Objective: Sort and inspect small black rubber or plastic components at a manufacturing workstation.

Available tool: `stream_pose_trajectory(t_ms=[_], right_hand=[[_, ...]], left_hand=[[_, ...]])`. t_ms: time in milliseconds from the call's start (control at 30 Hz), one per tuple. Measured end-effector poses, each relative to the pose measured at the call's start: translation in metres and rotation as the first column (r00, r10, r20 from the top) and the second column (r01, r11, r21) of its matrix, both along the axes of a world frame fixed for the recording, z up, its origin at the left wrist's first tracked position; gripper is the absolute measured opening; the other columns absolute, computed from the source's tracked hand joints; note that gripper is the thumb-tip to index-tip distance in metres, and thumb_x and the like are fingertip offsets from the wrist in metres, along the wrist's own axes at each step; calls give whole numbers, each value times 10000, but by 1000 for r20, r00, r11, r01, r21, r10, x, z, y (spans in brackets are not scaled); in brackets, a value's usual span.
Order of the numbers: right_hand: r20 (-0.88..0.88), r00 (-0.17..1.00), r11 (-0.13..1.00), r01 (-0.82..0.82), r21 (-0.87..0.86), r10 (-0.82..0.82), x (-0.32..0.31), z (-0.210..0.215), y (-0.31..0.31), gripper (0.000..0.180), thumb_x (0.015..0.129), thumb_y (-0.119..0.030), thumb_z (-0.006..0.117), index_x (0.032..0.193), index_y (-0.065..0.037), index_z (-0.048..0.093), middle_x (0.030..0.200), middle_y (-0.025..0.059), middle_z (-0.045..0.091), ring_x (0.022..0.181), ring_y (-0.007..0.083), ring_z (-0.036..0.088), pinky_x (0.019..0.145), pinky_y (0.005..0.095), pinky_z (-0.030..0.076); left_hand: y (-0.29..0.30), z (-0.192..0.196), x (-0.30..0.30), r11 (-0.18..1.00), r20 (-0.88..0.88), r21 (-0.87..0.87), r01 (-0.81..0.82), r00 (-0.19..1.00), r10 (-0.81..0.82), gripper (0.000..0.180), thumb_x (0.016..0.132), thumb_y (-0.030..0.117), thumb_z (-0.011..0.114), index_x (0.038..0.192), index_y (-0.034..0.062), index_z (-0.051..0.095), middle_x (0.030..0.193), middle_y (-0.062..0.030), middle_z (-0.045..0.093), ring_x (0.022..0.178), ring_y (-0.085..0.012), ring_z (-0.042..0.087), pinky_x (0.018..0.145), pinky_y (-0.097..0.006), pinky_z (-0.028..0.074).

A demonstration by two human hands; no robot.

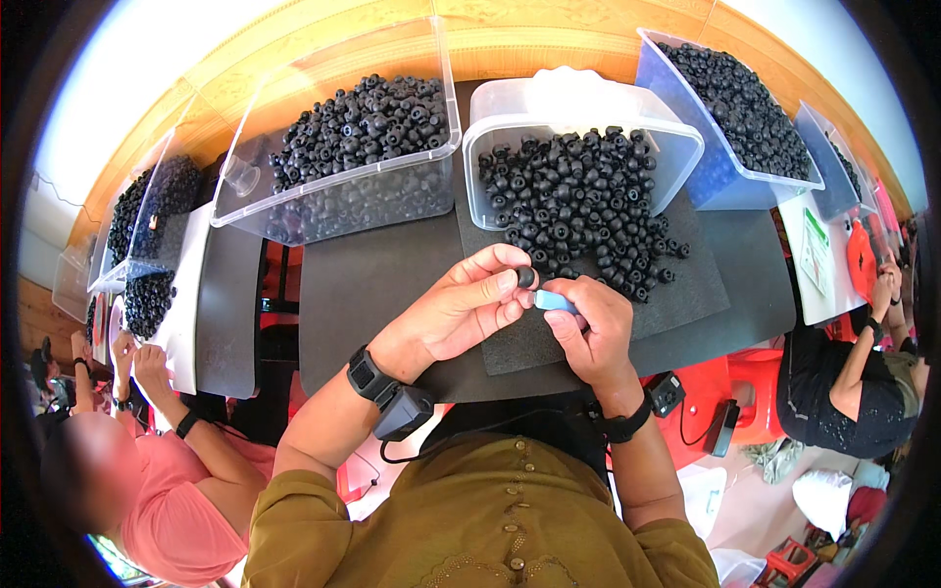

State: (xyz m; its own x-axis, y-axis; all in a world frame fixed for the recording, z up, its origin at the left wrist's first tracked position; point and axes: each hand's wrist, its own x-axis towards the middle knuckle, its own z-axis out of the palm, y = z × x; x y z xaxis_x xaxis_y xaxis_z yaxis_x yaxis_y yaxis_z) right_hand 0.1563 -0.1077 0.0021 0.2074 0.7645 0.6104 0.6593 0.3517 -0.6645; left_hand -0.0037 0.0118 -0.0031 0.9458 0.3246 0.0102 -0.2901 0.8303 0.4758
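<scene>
Between the thumb and fingers of my left hand point(456, 312) is a small round black plastic piece point(526, 277) with a hole in it. My right hand point(598, 328) grips a short light-blue tool handle point(555, 302), its tip pointing at the black piece; whether the two touch I cannot tell. Just beyond my hands, a pile of the same black pieces point(578, 201) spills from a clear plastic bin point(676, 147) lying on its side onto a dark mat point(524, 343).
A large clear bin point(377, 186) of black pieces stands to the left, and a bluish bin point(720, 181) of them stands at the right. A person in pink point(186, 480) works at my left, another in black point(833, 387) at my right. Red stools point(755, 392) stand beside the dark table point(363, 284).
</scene>
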Motion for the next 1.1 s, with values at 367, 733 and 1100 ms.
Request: stream_pose_trajectory(t_ms=[367, 733, 1100], right_hand=[[65, 998, 999, 21, -28, -19, 0, 2, -2, 200, 820, -214, 695, 876, -27, 650, 647, 78, 569, 532, 233, 558, 491, 331, 424], [62, 997, 997, 58, -43, -55, -1, 2, -2, 188, 810, -200, 703, 879, -32, 654, 657, 77, 580, 529, 231, 567, 494, 328, 433], [59, 995, 997, 76, -8, -75, -2, 1, -3, 181, 797, -195, 716, 852, -37, 648, 628, 71, 554, 518, 230, 544, 480, 337, 410]], left_hand=[[-1, 3, -2, 993, -69, 119, -25, 997, 34, 210, 940, 91, 599, 1148, 70, 579, 1022, -41, 627, 908, -118, 623, 802, -230, 528], [-1, 4, -1, 977, -75, 206, -61, 994, 78, 168, 914, 127, 644, 1055, 92, 559, 1029, -71, 598, 889, -115, 583, 787, -228, 495], [6, 8, 1, 977, -19, 211, 27, 1000, -24, 131, 917, 113, 642, 1012, 68, 565, 1019, -45, 631, 881, -101, 598, 799, -237, 509]])
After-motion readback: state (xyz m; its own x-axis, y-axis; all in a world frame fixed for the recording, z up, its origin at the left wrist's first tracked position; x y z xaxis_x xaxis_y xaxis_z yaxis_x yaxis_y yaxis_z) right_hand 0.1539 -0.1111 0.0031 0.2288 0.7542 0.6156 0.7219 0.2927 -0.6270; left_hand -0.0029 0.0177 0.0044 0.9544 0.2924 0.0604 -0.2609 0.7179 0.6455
